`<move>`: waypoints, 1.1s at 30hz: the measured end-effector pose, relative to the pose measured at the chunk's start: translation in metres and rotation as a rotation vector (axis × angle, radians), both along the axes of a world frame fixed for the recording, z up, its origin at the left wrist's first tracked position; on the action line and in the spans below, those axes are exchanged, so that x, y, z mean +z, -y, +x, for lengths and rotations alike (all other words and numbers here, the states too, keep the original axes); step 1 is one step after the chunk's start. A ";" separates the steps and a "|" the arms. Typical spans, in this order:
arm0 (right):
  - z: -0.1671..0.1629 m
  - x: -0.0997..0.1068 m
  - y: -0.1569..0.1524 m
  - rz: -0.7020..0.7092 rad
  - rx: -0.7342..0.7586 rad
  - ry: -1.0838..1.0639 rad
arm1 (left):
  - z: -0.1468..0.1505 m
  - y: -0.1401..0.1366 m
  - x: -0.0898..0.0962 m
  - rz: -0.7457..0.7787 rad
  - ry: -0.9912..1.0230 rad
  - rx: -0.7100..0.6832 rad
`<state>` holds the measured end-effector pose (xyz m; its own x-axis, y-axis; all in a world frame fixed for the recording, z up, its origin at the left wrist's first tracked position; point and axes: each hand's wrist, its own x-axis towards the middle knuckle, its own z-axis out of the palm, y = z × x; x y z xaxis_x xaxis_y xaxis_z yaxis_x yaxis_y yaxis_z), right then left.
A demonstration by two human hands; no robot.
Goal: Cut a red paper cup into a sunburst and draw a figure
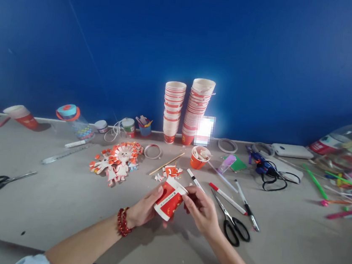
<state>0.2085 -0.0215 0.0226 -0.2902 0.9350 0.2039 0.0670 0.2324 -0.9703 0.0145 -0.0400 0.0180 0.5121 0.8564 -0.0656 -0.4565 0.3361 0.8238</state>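
Observation:
A red and white paper cup (168, 200) is held tilted above the near part of the table, with a white printed strip along its side. My left hand (146, 207) wraps round the cup from the left, thumb on its wall. My right hand (201, 209) pinches the cup's upper right edge between thumb and fingers. Just beyond the cup lie red and white paper scraps (172, 172). Scissors with black handles (232, 225) rest close to my right hand, beside a red marker (228, 198) and a black-and-white marker (195, 179).
Two tall stacks of paper cups (172, 119) stand against the blue wall (109, 48). Left are paper cut-out figures (121, 164), a second pair of scissors (6, 181) and a clear bottle (77, 123). A scrap-filled cup (198, 162) stands behind the markers; cables (274, 175) lie right.

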 end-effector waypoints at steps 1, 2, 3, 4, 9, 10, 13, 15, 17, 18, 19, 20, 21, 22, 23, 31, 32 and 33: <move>0.000 -0.001 0.000 -0.021 -0.004 -0.011 | -0.001 0.000 0.000 0.003 0.017 0.017; -0.001 -0.001 -0.001 -0.041 -0.010 -0.022 | -0.003 -0.001 -0.001 0.010 0.032 0.043; -0.001 -0.002 -0.001 -0.060 -0.016 -0.034 | -0.004 -0.001 -0.001 0.014 0.041 0.072; -0.001 -0.002 -0.002 -0.075 -0.022 -0.045 | -0.005 -0.001 0.000 0.011 0.044 0.093; -0.001 -0.004 -0.004 -0.102 -0.050 -0.081 | -0.005 0.000 0.005 -0.002 0.045 0.132; -0.001 -0.005 -0.004 -0.107 -0.050 -0.083 | -0.005 -0.001 0.006 0.017 0.028 0.146; -0.001 -0.006 -0.005 -0.137 -0.056 -0.091 | -0.006 -0.003 0.005 0.122 -0.066 0.227; -0.001 -0.006 -0.006 -0.157 -0.061 -0.096 | -0.007 -0.005 0.002 0.173 -0.121 0.290; -0.001 -0.005 -0.006 -0.169 -0.055 -0.094 | -0.007 -0.006 -0.001 0.157 -0.166 0.333; -0.002 -0.005 -0.006 -0.169 -0.044 -0.088 | -0.007 -0.007 -0.003 0.136 -0.186 0.361; -0.002 -0.004 -0.005 -0.161 -0.030 -0.074 | -0.006 -0.008 -0.004 0.118 -0.204 0.395; -0.002 -0.002 -0.005 -0.141 -0.013 -0.047 | -0.006 -0.009 -0.005 0.104 -0.218 0.430; -0.003 -0.001 -0.004 -0.098 0.006 -0.004 | -0.005 -0.009 -0.005 0.097 -0.224 0.462; -0.003 0.000 -0.003 -0.030 0.025 0.055 | -0.005 -0.010 -0.005 0.092 -0.218 0.491; -0.004 0.002 -0.003 0.058 0.039 0.122 | -0.004 -0.011 -0.004 0.088 -0.201 0.508; -0.008 0.003 -0.003 0.402 0.103 0.310 | -0.005 -0.014 0.002 -0.008 0.085 0.463; -0.008 0.003 -0.003 0.420 0.102 0.319 | -0.005 -0.014 0.003 -0.025 0.106 0.453; -0.009 0.003 -0.003 0.441 0.098 0.327 | -0.005 -0.013 0.004 -0.040 0.124 0.438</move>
<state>0.2000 -0.0184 0.0256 -0.4855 0.7466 0.4548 0.3059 0.6324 -0.7117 0.0092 -0.0266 0.0215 0.1079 0.9921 -0.0644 -0.6569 0.1198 0.7444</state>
